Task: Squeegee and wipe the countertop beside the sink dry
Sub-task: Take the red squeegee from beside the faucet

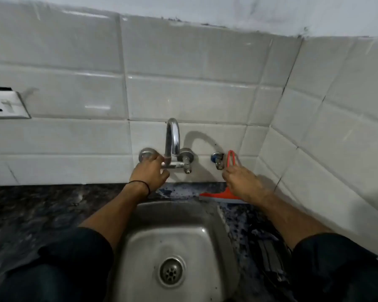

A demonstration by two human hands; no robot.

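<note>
Left hand [150,171] gripped tap knob [146,154]; right hand [241,182] fingers closed on red squeegee [222,195], worktop [42,210] at 9 o'clock of sink [179,236].

A chrome tap [172,138] curves out from the white tiled wall [183,62], with a round knob [186,154] to its right and a small blue-capped valve [217,159] further right. A white socket plate [6,104] sits on the tiles at far left.

Red squeegee [222,196] upright (blade down) on wet countertop [238,216].
</note>
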